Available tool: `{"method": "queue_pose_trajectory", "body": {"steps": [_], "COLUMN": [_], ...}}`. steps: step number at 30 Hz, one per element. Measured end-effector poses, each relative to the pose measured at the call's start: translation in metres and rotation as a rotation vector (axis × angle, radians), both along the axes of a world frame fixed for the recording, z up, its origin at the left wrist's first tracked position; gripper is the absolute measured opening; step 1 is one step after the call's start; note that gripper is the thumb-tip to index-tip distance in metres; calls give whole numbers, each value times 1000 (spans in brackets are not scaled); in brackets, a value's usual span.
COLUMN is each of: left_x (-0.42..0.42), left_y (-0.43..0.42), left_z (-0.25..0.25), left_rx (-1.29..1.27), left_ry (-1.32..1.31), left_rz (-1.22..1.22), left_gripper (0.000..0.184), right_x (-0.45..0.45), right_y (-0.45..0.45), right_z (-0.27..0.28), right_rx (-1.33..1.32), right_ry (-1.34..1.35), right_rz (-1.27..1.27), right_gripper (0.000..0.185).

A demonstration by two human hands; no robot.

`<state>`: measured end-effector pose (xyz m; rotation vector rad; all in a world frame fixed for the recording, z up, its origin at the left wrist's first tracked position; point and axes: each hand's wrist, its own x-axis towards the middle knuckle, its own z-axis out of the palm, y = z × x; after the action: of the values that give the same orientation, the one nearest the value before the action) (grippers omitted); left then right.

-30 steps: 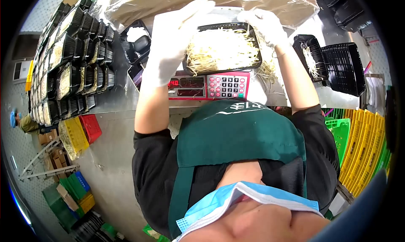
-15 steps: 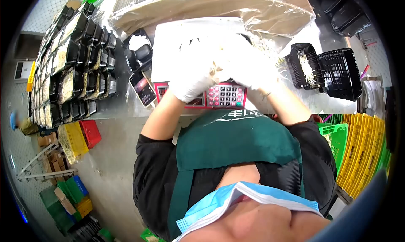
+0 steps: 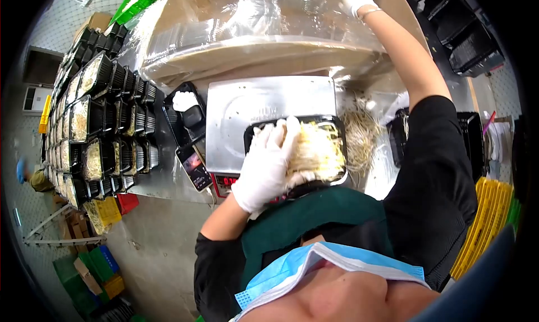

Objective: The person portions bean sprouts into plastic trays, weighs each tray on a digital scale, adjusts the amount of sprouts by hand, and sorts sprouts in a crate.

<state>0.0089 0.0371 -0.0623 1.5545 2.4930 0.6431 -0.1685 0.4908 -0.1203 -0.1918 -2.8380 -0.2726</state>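
Note:
A black tray of pale sprouts (image 3: 317, 151) lies at the front right of the metal scale (image 3: 236, 106), overhanging its near edge. My left hand (image 3: 266, 168), in a white glove, rests on the tray's left part, fingers over the sprouts and pointing away from me. Its fingers are slightly apart. My right hand (image 3: 353, 1), also gloved, is stretched far forward at the top, by the plastic-lined box (image 3: 252, 19); its fingers are partly cut off and blurred. A heap of loose sprouts (image 3: 359, 134) lies right of the tray.
Stacked filled black trays (image 3: 92, 120) stand at the left. Beside the scale are a small black tray with a white item (image 3: 185, 101) and a phone (image 3: 195, 168). Black trays (image 3: 474, 50) are stacked at the far right, above yellow crates (image 3: 483, 226). A person (image 3: 39, 180) is at the far left.
Both hands came together over the tray, then parted. My right hand has reached far forward to the box. The tray now sits nearer my body, with my left hand on it.

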Motion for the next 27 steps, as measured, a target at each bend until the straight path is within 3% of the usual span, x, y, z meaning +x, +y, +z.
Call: {"method": "queue_pose_trajectory", "body": {"steps": [3, 5, 10, 11, 13, 14, 15, 17, 18, 19, 20, 21, 22, 24, 26, 27], "left_x": [-2, -1, 8, 8, 3, 3, 6, -4, -22, -39, -38, -37, -42, -32, -20, -12], "left_y": [0, 0, -6, -11, -35, -44, -39, -45, -64, -79, -76, -74, -81, -87, -90, -87], "left_z": [3, 1, 0, 5, 3, 5, 17, 24, 19, 18, 25, 33, 39, 48, 47, 51], "left_rx": [-30, -39, 45, 88, 376, 504, 796, 1102, 1117, 1156, 1142, 1125, 1042, 988, 817, 697], "left_ry": [-36, 23, 295, 254, 44, -73, -305, -610, -688, -1207, -1255, -1303, -1299, -902, -766, -656], "left_rz": [19, 73, 110, 95, 98, 138, 243, 367, 401, 229, 191, 153, 216, 95, 176, 218], "left_gripper": [97, 95, 85, 83, 86, 89, 87, 85, 86, 77, 72, 68, 66, 60, 58, 59], "right_x": [-12, -22, 30, 48, 115, 151, 179, 233, 248, 255, 266, 272, 277, 286, 299, 307], "right_y": [-18, -28, -81, -81, -121, -139, -152, -168, -198, -214, -235, -243, -250, -272, -254, -261], "right_z": [-6, -1, 73, 74, 119, 126, 129, 130, 146, 133, 124, 120, 117, 110, 104, 101], "right_rx": [-74, 91, -246, -130, -211, -780, -704, -489, -345, -368, -647, -711, -775, -1374, -1142, -1432], "right_ry": [-296, -586, -357, -95, 97, 274, 345, 381, 285, 262, 163, 146, 127, 288, 278, 358], "right_rz": [-211, -199, -152, -66, -112, 126, 276, 586, 740, 843, 850, 827, 804, 874, 742, 651], "right_gripper": [32, 35, 27, 31, 33, 34, 30, 38, 32, 29, 27, 28, 29, 30, 39, 45]}}
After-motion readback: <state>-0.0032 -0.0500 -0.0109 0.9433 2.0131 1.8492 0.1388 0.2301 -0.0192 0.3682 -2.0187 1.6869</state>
